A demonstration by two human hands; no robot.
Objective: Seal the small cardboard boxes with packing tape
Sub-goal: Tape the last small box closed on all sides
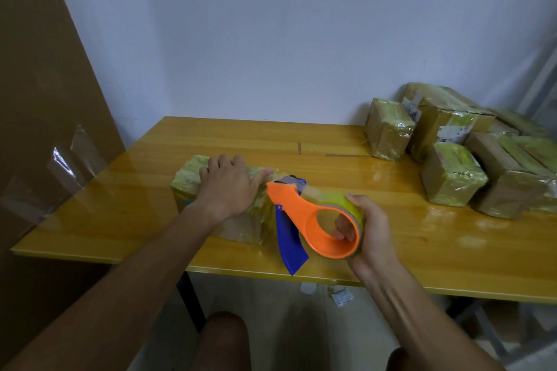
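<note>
Head view of a taping bench. A small cardboard box [211, 205], already wrapped in yellowish tape, lay near the front edge of the wooden table [422, 250], left of centre. The left hand [229, 187] rested palm-down on top of the box, fingers extended and spread, the thumb stretched toward the dispenser's cutting end. The right hand [367, 226] held the tape dispenser [304, 217] — fingers curled through the core of the roll [346, 205], thumb over the roll's outer face. The dispenser's orange body pointed up and left so that its toothed end met the box's right upper edge, just beside the left thumb; its blue handle [289, 241] hung downward, past the table's front edge. A short span of clear tape appeared to run from the roll to the box, though its exact line was hard to make out.

At the table's far right stood a pile of taped boxes [458, 144], some stacked, several bearing white labels, all well apart from the box under the hand. A large brown board [45, 99] leaned at the left, with a strip of clear film [69, 159] stuck to it. Scraps of paper [337, 295] lay on the floor beneath the table — and the person's knees showed at the lower edge.
</note>
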